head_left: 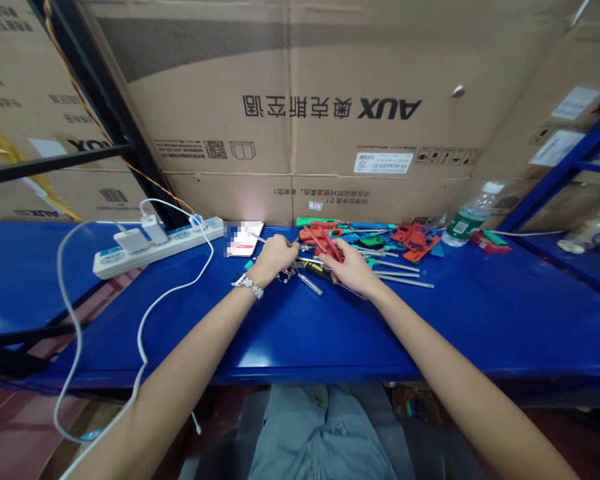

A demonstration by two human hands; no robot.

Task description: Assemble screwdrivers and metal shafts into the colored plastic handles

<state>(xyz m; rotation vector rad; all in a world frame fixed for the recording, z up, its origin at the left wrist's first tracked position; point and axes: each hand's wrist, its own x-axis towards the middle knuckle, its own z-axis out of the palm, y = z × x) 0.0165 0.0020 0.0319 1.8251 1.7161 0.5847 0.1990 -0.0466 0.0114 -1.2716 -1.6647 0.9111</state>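
Head view | right hand point(349, 265) closed round red-handled tool point(332, 245), left of the water bottle point(464, 220) | left hand point(276, 256), farther left, fingers bent; cannot tell whether pinching anything | tool should prove stiff, light, smooth; best held midway along its handles

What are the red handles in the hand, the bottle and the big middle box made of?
The red handles look like smooth plastic or rubber, being evenly bright; I can't tell which. The bottle seems clear, shiny plastic: its sides look see-through. The big middle box looks like dull brown cardboard, with a crease and printing.
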